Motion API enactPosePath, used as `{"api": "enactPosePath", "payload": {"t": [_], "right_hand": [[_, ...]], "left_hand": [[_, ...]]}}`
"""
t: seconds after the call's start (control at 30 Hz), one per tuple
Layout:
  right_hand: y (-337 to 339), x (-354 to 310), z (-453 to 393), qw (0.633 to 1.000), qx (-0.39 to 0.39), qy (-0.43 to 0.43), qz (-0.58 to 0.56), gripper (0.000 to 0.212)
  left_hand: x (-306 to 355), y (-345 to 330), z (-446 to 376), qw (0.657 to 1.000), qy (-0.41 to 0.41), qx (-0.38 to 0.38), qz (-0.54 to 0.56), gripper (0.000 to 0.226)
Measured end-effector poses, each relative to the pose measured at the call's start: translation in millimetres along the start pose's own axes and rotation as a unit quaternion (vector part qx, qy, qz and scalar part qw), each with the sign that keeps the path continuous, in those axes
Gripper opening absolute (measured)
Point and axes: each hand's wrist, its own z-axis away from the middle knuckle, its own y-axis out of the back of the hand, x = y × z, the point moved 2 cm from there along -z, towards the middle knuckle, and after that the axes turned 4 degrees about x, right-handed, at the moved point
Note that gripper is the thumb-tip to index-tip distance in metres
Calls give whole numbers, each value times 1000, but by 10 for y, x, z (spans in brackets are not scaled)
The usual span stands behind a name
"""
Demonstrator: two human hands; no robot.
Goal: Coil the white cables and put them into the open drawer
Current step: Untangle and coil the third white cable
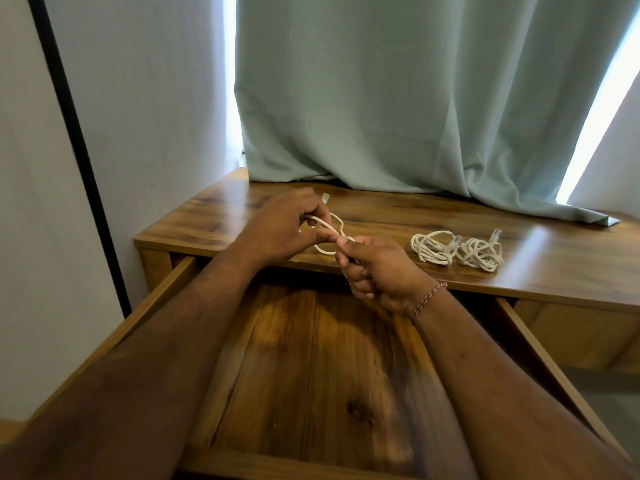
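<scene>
Over the counter's front edge, above the open drawer (311, 358), a thin white cable (333, 233) hangs looped between both hands. Left hand (282, 226) pinches the plug end; right hand (372, 268) is clamped on the other strand. Slack loops could spring apart if either pinch eases. Two coiled cables (457, 250) lie near the counter's (398, 209) front edge, not yet stowed.

hands (325, 247) gripping white cable (332, 233), open drawer (311, 358)
</scene>
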Motion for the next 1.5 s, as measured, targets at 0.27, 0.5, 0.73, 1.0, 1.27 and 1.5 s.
{"api": "enactPosePath", "payload": {"t": [0.27,0.5,0.73,1.0,1.27,1.5], "right_hand": [[-30,12,-51,990,-56,24,-131,38],[-49,-33,-42,959,-105,73,-253,40],[-48,-225,-3,891,-5,176,-418,35],[237,-250,-6,815,175,234,-499,23],[265,-121,-102,872,378,189,-245,19],[144,9,-62,762,347,314,447,22]], "left_hand": [[-59,-81,59,1000,8,0,7,47],[-66,-257,56,997,37,0,71,35],[-125,-502,179,993,81,-71,39,28],[4,-638,159,985,56,-141,-78,24],[262,-617,88,978,-37,-156,-134,20],[214,-276,14,983,-98,-43,-151,37]]}}
